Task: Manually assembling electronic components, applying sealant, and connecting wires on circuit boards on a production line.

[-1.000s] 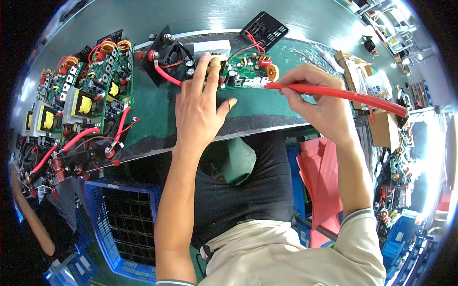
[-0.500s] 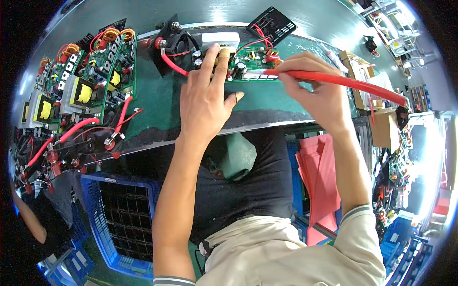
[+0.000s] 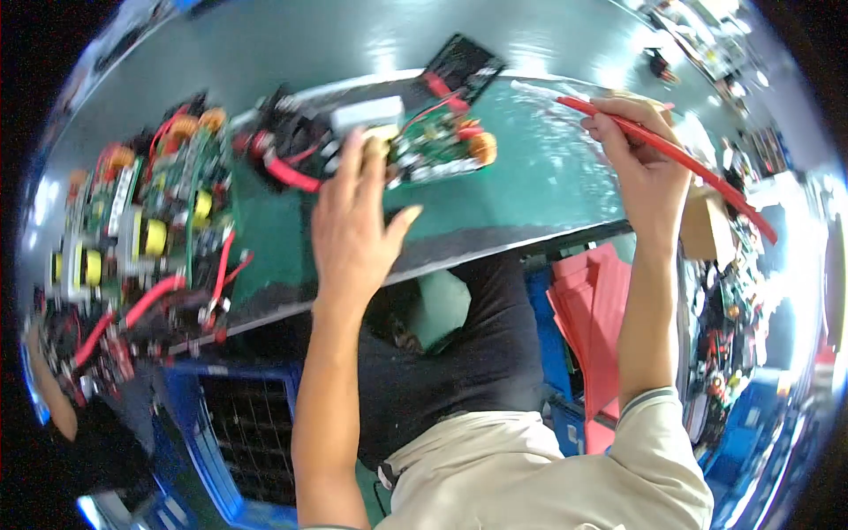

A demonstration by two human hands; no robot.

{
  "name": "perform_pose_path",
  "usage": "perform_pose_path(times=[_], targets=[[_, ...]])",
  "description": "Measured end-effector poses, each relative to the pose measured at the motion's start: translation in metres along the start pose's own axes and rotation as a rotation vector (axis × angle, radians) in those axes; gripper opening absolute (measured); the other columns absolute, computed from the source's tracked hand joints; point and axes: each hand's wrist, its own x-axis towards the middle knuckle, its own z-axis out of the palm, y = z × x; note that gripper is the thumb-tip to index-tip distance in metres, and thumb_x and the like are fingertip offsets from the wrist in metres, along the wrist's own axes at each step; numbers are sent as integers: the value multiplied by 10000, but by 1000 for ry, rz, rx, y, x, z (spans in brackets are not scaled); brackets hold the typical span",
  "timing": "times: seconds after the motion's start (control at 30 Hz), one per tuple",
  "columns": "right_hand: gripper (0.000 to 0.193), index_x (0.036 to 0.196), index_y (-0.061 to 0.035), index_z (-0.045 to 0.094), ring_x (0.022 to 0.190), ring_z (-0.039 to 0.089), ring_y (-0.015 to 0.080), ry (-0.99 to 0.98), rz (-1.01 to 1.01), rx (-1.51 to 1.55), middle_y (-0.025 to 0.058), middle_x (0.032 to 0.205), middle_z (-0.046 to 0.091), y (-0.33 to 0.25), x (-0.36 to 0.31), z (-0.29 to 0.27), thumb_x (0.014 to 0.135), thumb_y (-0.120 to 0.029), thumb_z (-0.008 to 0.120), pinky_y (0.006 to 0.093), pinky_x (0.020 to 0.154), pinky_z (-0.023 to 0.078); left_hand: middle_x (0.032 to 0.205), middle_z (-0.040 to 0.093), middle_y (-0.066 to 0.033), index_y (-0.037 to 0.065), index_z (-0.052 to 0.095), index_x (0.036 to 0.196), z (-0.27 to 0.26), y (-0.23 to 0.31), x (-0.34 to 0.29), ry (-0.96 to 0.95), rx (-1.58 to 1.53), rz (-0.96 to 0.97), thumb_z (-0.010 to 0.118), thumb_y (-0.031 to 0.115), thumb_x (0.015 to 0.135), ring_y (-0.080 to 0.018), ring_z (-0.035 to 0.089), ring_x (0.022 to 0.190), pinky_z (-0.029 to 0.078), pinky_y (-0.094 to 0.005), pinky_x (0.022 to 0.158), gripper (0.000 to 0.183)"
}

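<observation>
A green circuit board point(image 3: 442, 152) lies on the bench, with a silver heat sink point(image 3: 367, 113), a copper-coloured coil point(image 3: 482, 148) and white parts along its near edge. My left hand point(image 3: 353, 234) rests its outstretched fingertips by the heat sink, thumb spread apart. Black panels stand at the board's ends: one with a fan point(image 3: 305, 141) and a thick red cable point(image 3: 291, 175), the other a black end plate point(image 3: 464, 69) on wires. Off to the right, my right hand point(image 3: 649, 168) is closed around a long, flat red stick-like tool point(image 3: 720, 187), raised above the bench.
Several similar boards point(image 3: 150, 208) stand upright at the left, trailing red cables. Clear plastic wrap point(image 3: 565, 132) and a cardboard box point(image 3: 707, 225) are at the right. Below the bench are a blue crate point(image 3: 296, 442) and red sheets point(image 3: 592, 327). Another person's arm point(image 3: 57, 397) shows far left.
My right hand has moved right, taking the red tool away from the board's near edge. My left hand stays by the heat sink. The whole view has shifted and blurred somewhat.
</observation>
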Motion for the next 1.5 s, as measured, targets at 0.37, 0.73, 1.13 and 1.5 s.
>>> perform_pose_path(times=[0.37, 0.73, 1.13, 1.5], targets=[[250, 1155, -16, 648, 1086, 619, 328, 221, 35, -619, 171, 1132, 645, 149, -65, -148, 907, -10, 622, 369, 966, 478, 1405, 521, -181, 57, 320, 1529, -82, -63, 55, 140, -235, -536, 805, 171, 823, -295, 496, 1271, 365, -408, 1090, 864], [476, 1336, 17, 548, 1323, 464, 375, -171, 245, -690, 230, 1394, 520, 228, -22, -158, 864, 55, 498, 396, 1124, 342, 1160, 672, -93, -43, 565, 1346, -65, -71, 138, 134, -584, -603, 814, 102, 771, -141, 611, 1016, 470, -287, 922, 643], [392, 1202, 10, 592, 1150, 602, 398, -83, 217, -251, 221, 1202, 631, 106, -87, -76, 817, 78, 564, 441, 962, 497, 1149, 669, -221, 35, 495, 1415, -45, -172, 294, 2, 254, -504, 814, 395, 751, -325, 648, 1046, 487, -418, 949, 819], [333, 1172, -65, 620, 1026, 638, 328, -17, 130, -267, 146, 1198, 617, 131, -72, 2, 850, -119, 687, 406, 815, 519, 1476, 364, -244, 69, 508, 1394, 42, -132, 251, -220, 303, 31, 764, 214, 801, -402, 434, 1312, 352, -433, 1117, 662]])
